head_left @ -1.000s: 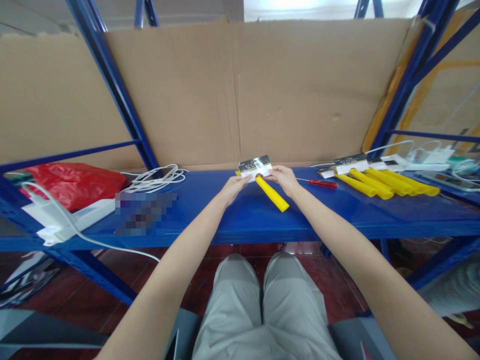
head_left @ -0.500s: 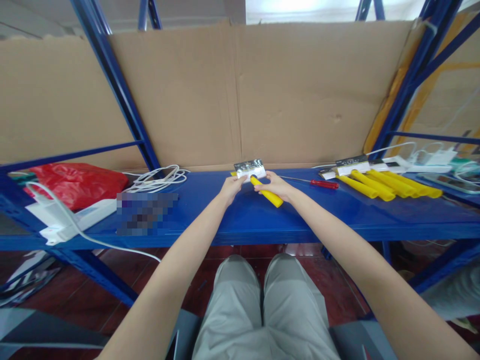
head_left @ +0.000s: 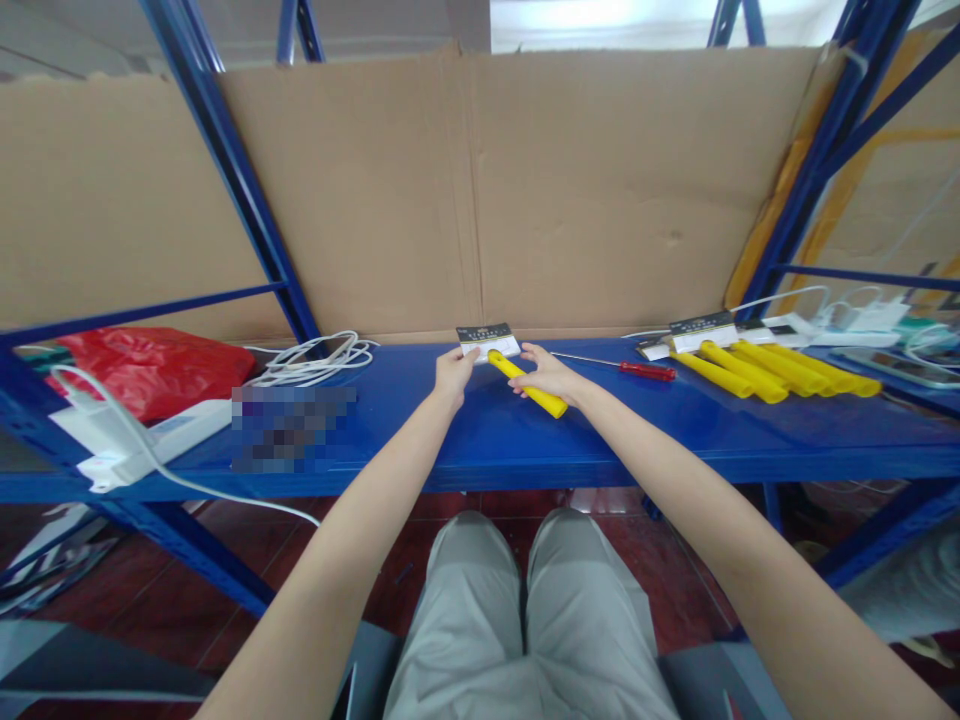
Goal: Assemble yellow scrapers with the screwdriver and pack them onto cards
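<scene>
A black-and-white printed card [head_left: 489,341] is at the middle of the blue shelf, with a yellow handle [head_left: 546,401] slanting from it toward the lower right. My left hand [head_left: 454,378] pinches the card's lower left edge. My right hand [head_left: 549,375] is closed on the yellow handle, thumb and fingers on either side of it. Right of my right hand lies a screwdriver with a red handle [head_left: 648,371], its shaft pointing left. Farther right, several yellow handles [head_left: 795,370] lie side by side, with a similar card [head_left: 703,330] at their far ends.
A red plastic bag [head_left: 161,370], a white power strip [head_left: 184,430] and a coiled white cable [head_left: 322,360] are on the left. At the right end are white chargers [head_left: 870,318] and a phone [head_left: 900,367]. Cardboard [head_left: 600,190] stands behind the blue shelf [head_left: 525,470].
The card has moved a little left and lies flatter. My left hand has shifted slightly left with it, and more of the yellow handle shows between my hands.
</scene>
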`<state>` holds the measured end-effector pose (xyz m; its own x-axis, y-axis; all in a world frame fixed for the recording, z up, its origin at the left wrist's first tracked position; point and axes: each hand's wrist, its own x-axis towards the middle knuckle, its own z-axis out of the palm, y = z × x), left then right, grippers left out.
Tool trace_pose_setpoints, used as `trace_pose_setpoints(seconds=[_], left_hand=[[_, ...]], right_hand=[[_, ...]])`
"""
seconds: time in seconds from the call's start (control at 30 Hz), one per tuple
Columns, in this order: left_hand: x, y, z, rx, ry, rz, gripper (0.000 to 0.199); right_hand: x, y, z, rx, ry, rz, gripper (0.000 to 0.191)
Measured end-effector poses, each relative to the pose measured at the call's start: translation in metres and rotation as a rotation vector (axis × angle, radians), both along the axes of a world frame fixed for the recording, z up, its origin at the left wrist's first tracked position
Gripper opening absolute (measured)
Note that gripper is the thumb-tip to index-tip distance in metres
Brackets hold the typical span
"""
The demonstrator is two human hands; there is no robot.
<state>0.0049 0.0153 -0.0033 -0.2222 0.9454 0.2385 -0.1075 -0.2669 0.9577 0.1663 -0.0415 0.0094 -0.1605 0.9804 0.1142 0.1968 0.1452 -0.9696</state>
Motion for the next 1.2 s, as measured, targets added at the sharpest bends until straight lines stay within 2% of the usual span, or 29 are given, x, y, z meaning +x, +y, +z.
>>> trace_pose_setpoints(seconds=[0.13,0.33,0.6,0.7,0.8,0.97,1.03,1.2], left_hand=[[-0.002,-0.001,0.003,0.018,0.0,0.043,0.006],[-0.001,-0.005,0.005,0.042,-0.036,0.076,0.014],[-0.003,-0.004,0.004,-0.004,-0.063,0.013,0.024],[-0.002,-0.004,0.003,-0.06,-0.03,-0.021,0.026],[0.0,-0.006,0.003,-0.121,0.004,-0.062,0.04],[0.004,-0.011,0.007,-0.166,0.019,-0.046,0.076],[0.005,-0.013,0.008,-0.164,0.042,-0.033,0.08],[0.004,-0.014,0.006,-0.126,0.143,0.009,0.075]], right_hand=[[0.002,0.004,-0.004,0.032,-0.042,0.059,0.082],[0.004,-0.001,-0.004,0.046,-0.051,0.085,0.075],[0.005,-0.006,0.001,-0.105,-0.031,0.06,0.058],[0.005,-0.008,0.002,-0.102,-0.028,0.086,0.05],[0.006,-0.009,0.002,-0.069,-0.049,0.127,0.044],[0.006,-0.007,0.001,0.014,-0.119,0.174,0.037],[0.006,-0.005,0.0,0.042,-0.14,0.186,0.033],[0.007,-0.003,0.0,0.045,-0.17,0.217,0.03]])
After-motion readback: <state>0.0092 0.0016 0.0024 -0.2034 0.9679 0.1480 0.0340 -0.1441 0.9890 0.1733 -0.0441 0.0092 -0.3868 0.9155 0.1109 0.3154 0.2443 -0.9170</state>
